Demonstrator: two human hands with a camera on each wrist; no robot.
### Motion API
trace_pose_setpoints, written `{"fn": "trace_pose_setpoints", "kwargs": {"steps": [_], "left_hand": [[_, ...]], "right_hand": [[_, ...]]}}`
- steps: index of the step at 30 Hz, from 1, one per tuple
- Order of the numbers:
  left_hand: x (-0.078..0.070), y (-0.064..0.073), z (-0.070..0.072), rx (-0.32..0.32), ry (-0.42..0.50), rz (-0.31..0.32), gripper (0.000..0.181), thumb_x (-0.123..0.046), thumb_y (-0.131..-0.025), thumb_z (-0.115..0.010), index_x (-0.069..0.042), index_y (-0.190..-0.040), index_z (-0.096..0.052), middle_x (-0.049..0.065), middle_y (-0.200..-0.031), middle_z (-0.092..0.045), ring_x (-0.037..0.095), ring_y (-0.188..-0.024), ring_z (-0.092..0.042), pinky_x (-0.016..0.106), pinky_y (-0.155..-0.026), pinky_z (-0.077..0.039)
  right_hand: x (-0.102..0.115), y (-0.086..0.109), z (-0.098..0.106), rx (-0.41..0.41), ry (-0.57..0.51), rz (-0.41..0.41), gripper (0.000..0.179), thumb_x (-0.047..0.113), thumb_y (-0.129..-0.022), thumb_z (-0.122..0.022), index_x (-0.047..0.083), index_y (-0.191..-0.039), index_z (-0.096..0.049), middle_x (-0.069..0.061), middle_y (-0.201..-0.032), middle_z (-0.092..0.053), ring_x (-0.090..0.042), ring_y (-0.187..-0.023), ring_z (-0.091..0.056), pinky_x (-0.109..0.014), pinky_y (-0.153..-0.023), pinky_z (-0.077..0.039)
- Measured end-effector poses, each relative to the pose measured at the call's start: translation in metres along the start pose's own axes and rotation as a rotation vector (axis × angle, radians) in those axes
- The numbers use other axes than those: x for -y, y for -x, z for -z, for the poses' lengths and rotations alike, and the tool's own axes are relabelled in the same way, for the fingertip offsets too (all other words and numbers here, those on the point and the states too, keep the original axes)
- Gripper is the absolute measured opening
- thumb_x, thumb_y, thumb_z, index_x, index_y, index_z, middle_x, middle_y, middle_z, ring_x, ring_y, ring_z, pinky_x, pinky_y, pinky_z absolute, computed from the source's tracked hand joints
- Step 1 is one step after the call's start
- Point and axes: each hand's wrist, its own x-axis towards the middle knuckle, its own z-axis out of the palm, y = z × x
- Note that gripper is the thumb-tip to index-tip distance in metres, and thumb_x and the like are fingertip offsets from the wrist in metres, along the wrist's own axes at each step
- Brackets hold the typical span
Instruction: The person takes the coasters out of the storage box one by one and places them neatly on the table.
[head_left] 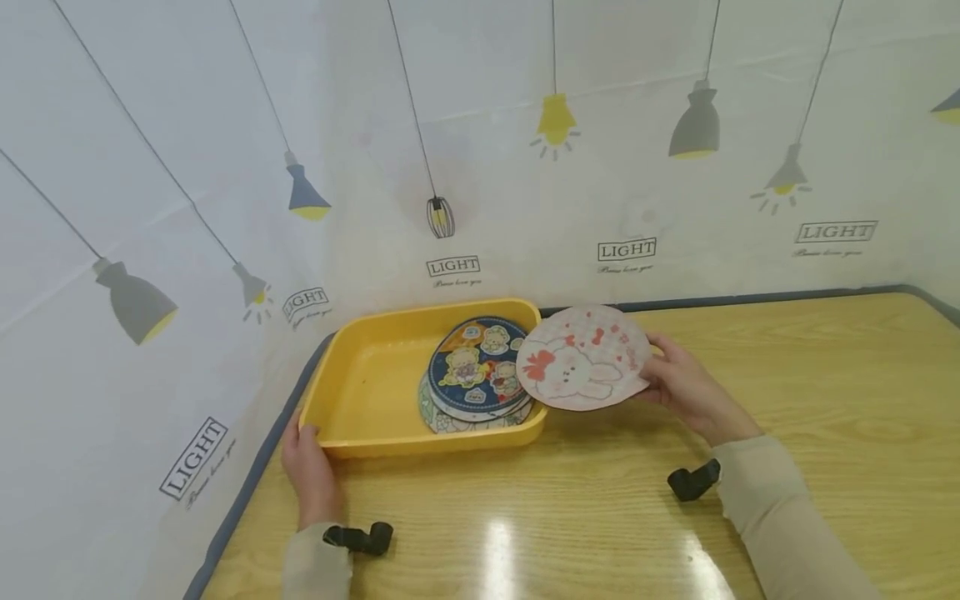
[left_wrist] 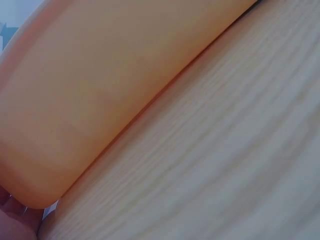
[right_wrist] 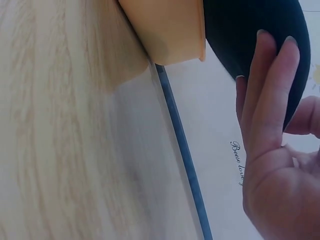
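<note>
My right hand point(head_left: 686, 387) pinches a round pink mat point(head_left: 581, 358) with a printed white bunny by its right edge, thumb on the printed face. The right wrist view shows its dark underside point(right_wrist: 255, 30), with the fingers point(right_wrist: 270, 95) laid along it. The mat is held up at the right end of a yellow tray point(head_left: 360, 375), overlapping its rim in the head view. Inside the tray's right half lies a stack of round mats, a navy one with cartoon bears point(head_left: 483, 367) on top. My left hand point(head_left: 307, 467) grips the tray's front left corner, thumb at the rim.
The tray stands on a wood-grain table point(head_left: 787, 392), close to the back edge and the left corner. A pale wall covering point(head_left: 510, 192) printed with lamps rises behind and to the left. Dark trim point(head_left: 247, 500) runs along the table's edge.
</note>
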Motion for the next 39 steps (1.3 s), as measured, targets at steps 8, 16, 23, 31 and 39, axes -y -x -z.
{"fn": "trace_pose_setpoints", "kwargs": {"steps": [8, 16, 23, 31, 39], "left_hand": [[0.000, 0.001, -0.002, 0.001, -0.021, 0.004, 0.044, -0.013, -0.087, -0.032, -0.012, -0.129, -0.045, 0.002, -0.127, -0.043, 0.020, -0.111, -0.043, 0.031, -0.091, -0.033], [0.001, 0.000, -0.003, 0.002, -0.012, 0.004, 0.044, -0.014, -0.087, -0.033, -0.012, -0.130, -0.044, 0.002, -0.128, -0.043, 0.021, -0.111, -0.043, 0.034, -0.093, -0.033], [-0.002, 0.002, -0.002, 0.007, -0.008, 0.023, 0.045, -0.013, -0.087, -0.032, -0.011, -0.131, -0.042, 0.003, -0.128, -0.042, 0.021, -0.111, -0.043, 0.034, -0.093, -0.033], [-0.007, 0.002, -0.003, -0.008, -0.071, 0.019, 0.047, -0.011, -0.086, -0.031, -0.008, -0.131, -0.043, 0.006, -0.130, -0.042, 0.018, -0.112, -0.042, 0.033, -0.094, -0.031], [-0.002, -0.002, -0.003, -0.015, -0.041, 0.022, 0.047, -0.011, -0.086, -0.031, -0.011, -0.131, -0.043, 0.003, -0.129, -0.042, 0.015, -0.112, -0.043, 0.030, -0.094, -0.032]], "right_hand": [[0.001, 0.004, 0.003, 0.012, -0.038, 0.020, 0.056, -0.007, -0.088, -0.031, 0.004, -0.140, -0.016, -0.011, -0.097, -0.058, -0.018, -0.078, -0.062, -0.035, -0.069, -0.050], [0.008, 0.011, 0.013, 0.009, -0.083, 0.074, 0.055, -0.008, -0.088, -0.032, 0.004, -0.140, -0.016, -0.010, -0.102, -0.056, -0.017, -0.081, -0.061, -0.032, -0.070, -0.049], [0.019, 0.018, 0.025, -0.022, -0.128, 0.111, 0.056, -0.005, -0.090, -0.033, 0.006, -0.141, -0.014, -0.008, -0.101, -0.057, -0.017, -0.079, -0.062, -0.029, -0.067, -0.050], [0.031, 0.031, 0.052, -0.096, -0.204, 0.158, 0.050, -0.001, -0.093, -0.036, 0.008, -0.139, -0.020, -0.008, -0.104, -0.057, -0.017, -0.084, -0.062, -0.028, -0.068, -0.049], [0.040, 0.048, 0.082, -0.041, -0.385, 0.265, 0.052, -0.006, -0.092, -0.034, 0.009, -0.140, -0.022, -0.009, -0.112, -0.053, -0.020, -0.090, -0.059, -0.030, -0.074, -0.048]]}}
